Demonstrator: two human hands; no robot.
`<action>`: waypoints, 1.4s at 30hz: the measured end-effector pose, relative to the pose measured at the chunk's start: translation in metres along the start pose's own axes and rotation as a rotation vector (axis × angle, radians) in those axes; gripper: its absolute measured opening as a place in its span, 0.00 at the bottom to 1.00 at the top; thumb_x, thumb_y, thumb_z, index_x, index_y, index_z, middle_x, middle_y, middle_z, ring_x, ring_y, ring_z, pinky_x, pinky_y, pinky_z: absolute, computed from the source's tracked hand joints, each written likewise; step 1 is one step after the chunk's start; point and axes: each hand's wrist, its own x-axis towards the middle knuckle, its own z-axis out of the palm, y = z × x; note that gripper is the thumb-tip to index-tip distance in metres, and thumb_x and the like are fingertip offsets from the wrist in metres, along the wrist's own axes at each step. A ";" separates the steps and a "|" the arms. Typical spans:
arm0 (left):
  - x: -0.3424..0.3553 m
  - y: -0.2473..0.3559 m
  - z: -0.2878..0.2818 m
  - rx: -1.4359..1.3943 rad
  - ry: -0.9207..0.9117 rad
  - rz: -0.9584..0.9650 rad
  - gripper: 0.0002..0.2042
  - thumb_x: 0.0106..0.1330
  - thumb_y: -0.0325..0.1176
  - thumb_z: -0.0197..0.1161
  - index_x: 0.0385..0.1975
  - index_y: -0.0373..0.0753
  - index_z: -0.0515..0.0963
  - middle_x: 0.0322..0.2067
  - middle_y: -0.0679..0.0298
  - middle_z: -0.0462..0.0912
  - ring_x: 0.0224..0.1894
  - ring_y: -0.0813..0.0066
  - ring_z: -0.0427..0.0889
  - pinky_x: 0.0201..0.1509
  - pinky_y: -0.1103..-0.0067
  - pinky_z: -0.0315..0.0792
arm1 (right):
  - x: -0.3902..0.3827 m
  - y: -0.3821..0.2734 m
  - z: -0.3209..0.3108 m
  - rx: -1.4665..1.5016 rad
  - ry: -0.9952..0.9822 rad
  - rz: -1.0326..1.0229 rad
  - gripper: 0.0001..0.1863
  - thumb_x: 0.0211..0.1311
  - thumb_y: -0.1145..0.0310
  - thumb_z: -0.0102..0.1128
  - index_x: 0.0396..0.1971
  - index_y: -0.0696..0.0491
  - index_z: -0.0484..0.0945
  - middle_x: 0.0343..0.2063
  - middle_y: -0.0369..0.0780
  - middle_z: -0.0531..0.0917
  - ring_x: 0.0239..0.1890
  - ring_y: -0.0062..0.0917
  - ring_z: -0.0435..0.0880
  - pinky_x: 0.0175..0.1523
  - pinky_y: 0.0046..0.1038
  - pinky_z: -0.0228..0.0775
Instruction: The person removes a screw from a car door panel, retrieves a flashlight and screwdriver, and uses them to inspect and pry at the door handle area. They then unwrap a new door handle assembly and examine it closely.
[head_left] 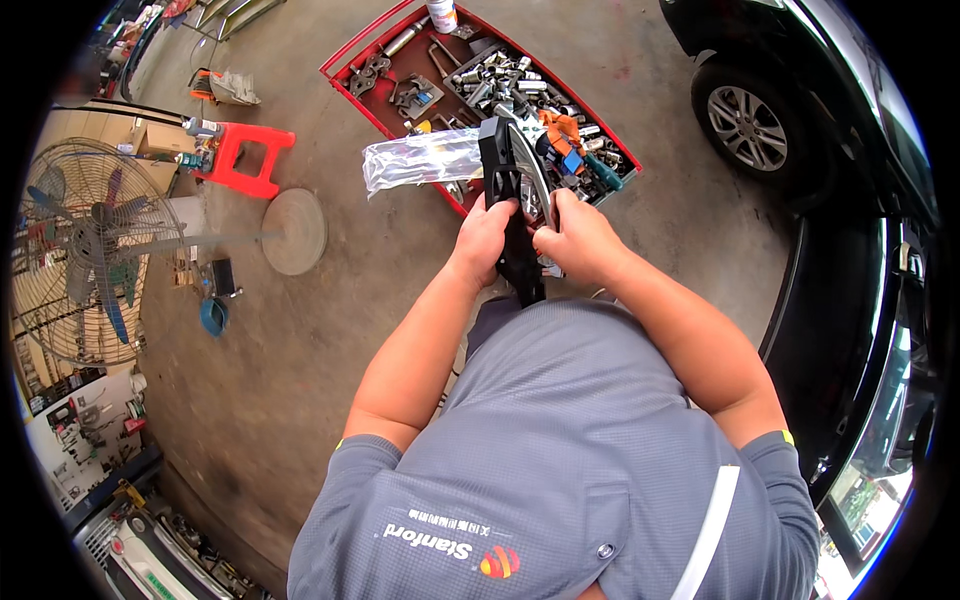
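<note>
In front of my waist I hold a black car side mirror, its housing (495, 150) turned nearly edge-on. My left hand (482, 240) is closed around the left side of the housing. On the other side, my right hand (585, 240) grips the lower edge of the curved mirror glass (530, 165), thumb bent inward. A narrow gap shows between glass and housing; whether they are joined lower down I cannot tell. Crinkled clear plastic wrapping (420, 160) lies just left of the housing, partly over the red tool tray.
Beyond my hands stands a red tool tray (345, 62) full of sockets and metal parts. At the right is a black car with its wheel (747, 128). To the left are a red stool (262, 185), a large fan (100, 235) with a round base, and a blue bowl (213, 316).
</note>
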 end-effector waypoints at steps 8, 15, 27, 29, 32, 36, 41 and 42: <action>0.007 -0.004 0.005 -0.012 -0.002 0.016 0.08 0.72 0.33 0.53 0.46 0.39 0.72 0.32 0.62 0.81 0.31 0.72 0.81 0.36 0.73 0.79 | -0.004 -0.009 -0.005 -0.046 0.082 -0.009 0.21 0.57 0.63 0.59 0.43 0.64 0.69 0.35 0.58 0.84 0.41 0.53 0.85 0.49 0.46 0.76; 0.014 -0.004 -0.005 0.098 -0.090 -0.021 0.09 0.72 0.36 0.55 0.43 0.38 0.78 0.33 0.65 0.82 0.34 0.77 0.81 0.42 0.77 0.77 | 0.000 0.014 0.029 -0.089 0.075 -0.027 0.25 0.60 0.62 0.57 0.49 0.65 0.63 0.36 0.60 0.84 0.42 0.56 0.83 0.49 0.51 0.75; 0.028 0.015 0.018 -0.327 0.067 -0.090 0.15 0.68 0.36 0.53 0.45 0.32 0.80 0.37 0.54 0.85 0.38 0.58 0.86 0.42 0.63 0.81 | 0.046 -0.058 -0.023 -0.385 0.048 -0.151 0.18 0.60 0.69 0.51 0.46 0.65 0.68 0.35 0.60 0.84 0.41 0.54 0.84 0.49 0.49 0.75; 0.031 0.007 0.017 -0.318 0.121 -0.124 0.15 0.68 0.35 0.54 0.45 0.32 0.80 0.37 0.54 0.85 0.38 0.57 0.86 0.42 0.61 0.80 | 0.055 -0.044 -0.015 -0.363 0.002 -0.101 0.18 0.61 0.70 0.50 0.46 0.66 0.69 0.36 0.60 0.84 0.42 0.55 0.84 0.50 0.49 0.74; 0.033 -0.005 0.013 -0.300 0.137 -0.184 0.14 0.67 0.34 0.56 0.44 0.31 0.80 0.38 0.53 0.86 0.37 0.56 0.86 0.42 0.61 0.81 | 0.047 -0.030 -0.006 -0.307 -0.023 -0.045 0.18 0.60 0.70 0.48 0.46 0.68 0.69 0.37 0.63 0.83 0.43 0.57 0.84 0.51 0.49 0.74; 0.036 -0.014 0.018 -0.321 0.142 -0.210 0.12 0.66 0.33 0.57 0.41 0.30 0.80 0.36 0.52 0.85 0.36 0.56 0.86 0.41 0.61 0.81 | 0.042 -0.018 -0.003 -0.275 0.022 0.030 0.19 0.60 0.70 0.49 0.47 0.69 0.68 0.37 0.64 0.83 0.43 0.57 0.84 0.50 0.49 0.75; 0.028 -0.011 0.032 -0.192 0.204 -0.230 0.12 0.64 0.32 0.58 0.39 0.29 0.80 0.34 0.52 0.85 0.34 0.57 0.86 0.39 0.61 0.81 | 0.030 -0.016 -0.008 -0.218 -0.012 0.139 0.21 0.61 0.70 0.49 0.50 0.68 0.68 0.41 0.64 0.83 0.46 0.56 0.84 0.54 0.48 0.74; 0.025 -0.011 0.035 -0.182 0.206 -0.229 0.12 0.64 0.32 0.58 0.38 0.29 0.80 0.34 0.53 0.85 0.34 0.58 0.85 0.39 0.62 0.81 | 0.029 -0.014 -0.008 -0.224 -0.015 0.149 0.21 0.61 0.70 0.49 0.51 0.68 0.68 0.42 0.63 0.83 0.48 0.55 0.84 0.55 0.47 0.74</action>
